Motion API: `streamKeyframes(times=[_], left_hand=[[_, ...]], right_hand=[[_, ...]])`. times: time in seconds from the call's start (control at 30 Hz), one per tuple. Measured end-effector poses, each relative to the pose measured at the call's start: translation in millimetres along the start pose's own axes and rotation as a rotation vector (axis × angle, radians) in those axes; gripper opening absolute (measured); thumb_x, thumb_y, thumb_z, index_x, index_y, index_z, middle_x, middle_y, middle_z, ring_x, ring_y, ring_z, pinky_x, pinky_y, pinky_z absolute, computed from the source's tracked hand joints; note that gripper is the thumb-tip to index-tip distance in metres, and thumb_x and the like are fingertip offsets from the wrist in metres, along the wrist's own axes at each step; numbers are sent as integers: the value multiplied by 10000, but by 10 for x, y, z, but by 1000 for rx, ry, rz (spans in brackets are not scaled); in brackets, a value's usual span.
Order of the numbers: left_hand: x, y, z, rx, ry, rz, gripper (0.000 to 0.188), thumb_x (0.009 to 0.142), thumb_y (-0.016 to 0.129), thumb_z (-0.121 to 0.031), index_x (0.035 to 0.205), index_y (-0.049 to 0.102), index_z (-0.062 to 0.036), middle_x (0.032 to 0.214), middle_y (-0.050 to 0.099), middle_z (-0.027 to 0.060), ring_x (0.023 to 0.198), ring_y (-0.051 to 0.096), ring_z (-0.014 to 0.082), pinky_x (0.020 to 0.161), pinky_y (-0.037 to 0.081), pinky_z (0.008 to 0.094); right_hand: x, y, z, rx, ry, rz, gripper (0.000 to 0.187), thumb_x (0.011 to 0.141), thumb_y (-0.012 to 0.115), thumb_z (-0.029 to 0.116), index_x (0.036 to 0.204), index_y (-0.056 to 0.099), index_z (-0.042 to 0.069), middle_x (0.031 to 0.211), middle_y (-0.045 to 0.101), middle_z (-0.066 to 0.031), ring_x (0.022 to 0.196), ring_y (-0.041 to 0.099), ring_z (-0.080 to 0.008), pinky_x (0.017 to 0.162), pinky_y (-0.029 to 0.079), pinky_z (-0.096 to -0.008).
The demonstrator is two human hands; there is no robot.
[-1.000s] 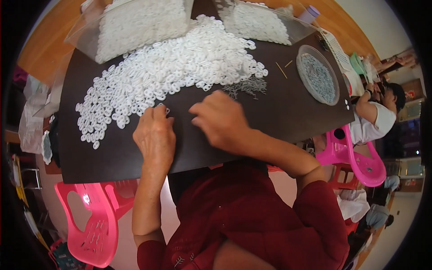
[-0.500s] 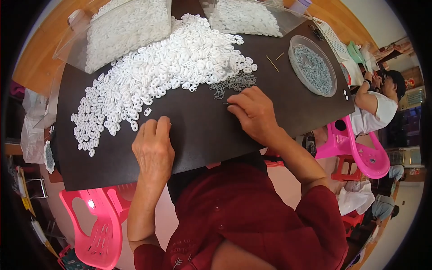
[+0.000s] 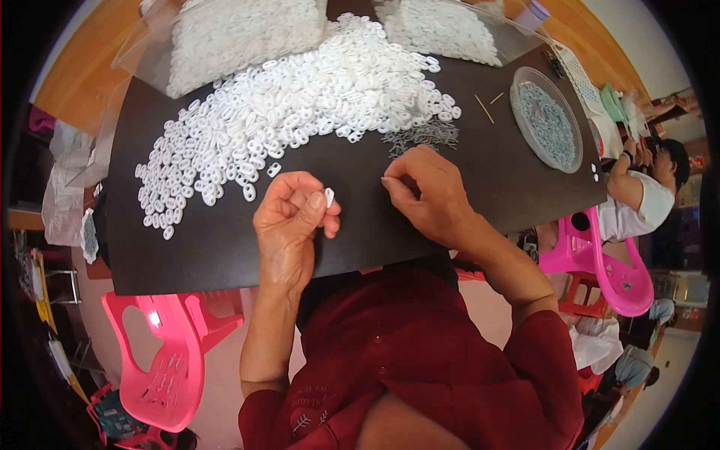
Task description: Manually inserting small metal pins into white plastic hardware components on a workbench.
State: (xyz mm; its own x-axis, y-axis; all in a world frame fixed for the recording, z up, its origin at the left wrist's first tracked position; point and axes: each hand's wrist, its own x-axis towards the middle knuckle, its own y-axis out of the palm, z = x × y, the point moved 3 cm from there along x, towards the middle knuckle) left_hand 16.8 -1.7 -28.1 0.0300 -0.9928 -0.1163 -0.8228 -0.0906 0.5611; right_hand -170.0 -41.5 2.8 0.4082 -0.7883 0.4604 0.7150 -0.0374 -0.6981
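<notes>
Between the thumb and fingers of my left hand (image 3: 289,217) is a small white oval plastic piece (image 3: 329,197), lifted above the dark tabletop. My right hand (image 3: 433,193) is closed in a pinch, its fingertips pointing toward the left hand; whatever sits between them is too small to make out. Just beyond the right hand lies a small pile of grey screws (image 3: 429,135). A broad heap of white oval pieces with two holes (image 3: 300,97) spreads across the table beyond both hands. One such piece (image 3: 274,170) lies apart at its near edge.
Clear bins of white pieces (image 3: 247,37) (image 3: 442,34) stand at the back. A round tub (image 3: 579,154) of screws is at the right, near thin yellowish sticks (image 3: 484,109). Pink chairs (image 3: 161,375) (image 3: 626,289) flank the dark table (image 3: 202,262). Another person (image 3: 637,187) works at far right.
My left hand has come up off the table, turned palm upward, and now shows a white oval piece. My right fingertips have drawn together near the screws. The whole view has shifted slightly.
</notes>
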Motion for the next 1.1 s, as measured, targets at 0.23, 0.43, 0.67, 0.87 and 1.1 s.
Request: streamKeyframes(times=[0.23,0.43,0.67,0.87,1.1], left_hand=[[4,68,20,-89,-15,-16,130,874,597,-76,943,553,26,748,598,88,600,550,148,570,447,247],[-79,45,33,43,161,-75,115,883,590,-56,945,582,41,807,625,86,667,570,120,595,457,219],[-13,-57,-30,114,39,-19,149,879,593,-56,972,585,60,801,638,114,654,610,148,564,473,230],[-38,-38,-57,-31,-21,-70,148,870,604,-60,960,596,57,809,650,135,651,618,152,555,475,231],[-47,-117,-59,113,124,-139,124,840,641,-53,932,640,31,799,637,84,636,577,108,575,467,208]], right_hand=[[107,307,338,214,-45,-118,178,712,641,-81,812,568,48,757,558,-43,607,527,-135,515,432,-250],[183,366,424,165,-126,-102,187,700,640,-80,808,554,46,745,555,-55,621,525,-189,545,427,-296],[233,350,420,164,-131,-12,141,729,637,-49,813,590,54,746,554,-56,651,525,-193,563,423,-286],[225,300,347,461,215,124,104,764,652,-20,845,636,44,757,561,-6,674,504,-81,586,417,-233],[186,351,372,531,273,90,151,773,656,-11,916,622,25,785,577,3,679,504,-58,621,429,-208]])
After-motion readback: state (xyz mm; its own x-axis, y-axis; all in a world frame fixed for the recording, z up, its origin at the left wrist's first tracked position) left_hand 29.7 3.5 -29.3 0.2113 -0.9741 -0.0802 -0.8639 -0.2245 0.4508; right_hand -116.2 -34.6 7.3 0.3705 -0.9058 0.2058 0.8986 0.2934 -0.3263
